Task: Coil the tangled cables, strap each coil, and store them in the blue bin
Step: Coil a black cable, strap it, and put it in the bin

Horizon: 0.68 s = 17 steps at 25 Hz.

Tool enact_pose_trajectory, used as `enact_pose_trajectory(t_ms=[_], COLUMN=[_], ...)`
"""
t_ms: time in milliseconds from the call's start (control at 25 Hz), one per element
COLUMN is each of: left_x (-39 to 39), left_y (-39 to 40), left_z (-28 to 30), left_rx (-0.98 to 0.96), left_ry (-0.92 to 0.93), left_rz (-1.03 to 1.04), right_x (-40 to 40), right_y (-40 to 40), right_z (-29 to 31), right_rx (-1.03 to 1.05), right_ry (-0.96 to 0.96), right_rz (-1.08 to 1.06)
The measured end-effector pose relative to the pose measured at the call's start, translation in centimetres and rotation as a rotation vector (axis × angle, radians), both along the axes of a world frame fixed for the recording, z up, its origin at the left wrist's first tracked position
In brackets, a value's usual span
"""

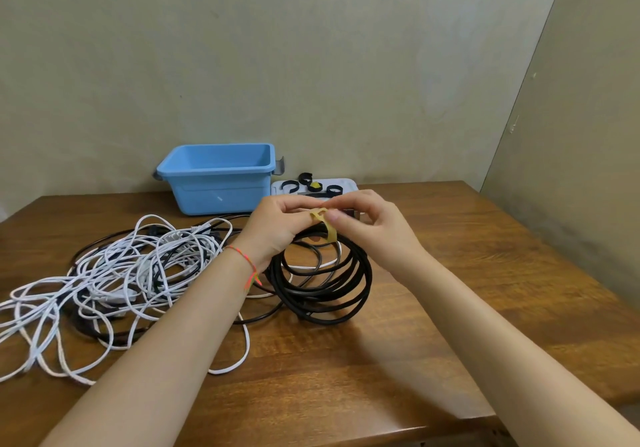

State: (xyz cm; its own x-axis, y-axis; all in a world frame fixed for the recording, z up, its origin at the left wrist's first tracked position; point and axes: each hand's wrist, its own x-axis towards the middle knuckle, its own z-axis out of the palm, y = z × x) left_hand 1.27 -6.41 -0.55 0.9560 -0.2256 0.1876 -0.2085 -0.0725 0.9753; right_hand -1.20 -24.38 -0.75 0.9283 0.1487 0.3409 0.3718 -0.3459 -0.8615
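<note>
Reaching in from both bottom corners, forearms angled to meet above the middle of the tabletop [450, 273], wrists raised a bit, a thin pink-orange string bracelet [247, 266] on the left one. Sitting to the left: a messy tangle of white and black cables [114, 273], loops spilling toward the near edge. Further back against the wall, the blue bin [218, 180], and just beside it on the right a pale lid or tray [346, 185] carrying a few black straps [334, 190] plus something small and yellow, too tiny to make out. Nothing blocking the bin. Left hand [277, 228] curled around the top of the black cable coil [322, 284], holding it upright with its bottom resting on the wood. Right hand [367, 221] pinching a tan strap [325, 223] that wraps over the top of the coil, thumb and fingertips closed on it, left fingers touching the strap too.
</note>
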Motion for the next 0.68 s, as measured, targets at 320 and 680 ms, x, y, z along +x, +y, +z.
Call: enact_pose_trajectory(t_ms=[320,680], left_x=[0.4,0.7], left_y=[-0.1,-0.6], left_z=[-0.2,-0.8], left_rx=[0.21,0.178], left_ry=[-0.145,-0.188], left_rz=[-0.006,0.052], right_x=[-0.6,-1.9], right_y=[-0.6,-1.1], right_z=[-0.7,1.3], right_rx=[-0.416,-0.601], right_ry=[-0.267,-0.223], right_rz=[-0.167,-0.041])
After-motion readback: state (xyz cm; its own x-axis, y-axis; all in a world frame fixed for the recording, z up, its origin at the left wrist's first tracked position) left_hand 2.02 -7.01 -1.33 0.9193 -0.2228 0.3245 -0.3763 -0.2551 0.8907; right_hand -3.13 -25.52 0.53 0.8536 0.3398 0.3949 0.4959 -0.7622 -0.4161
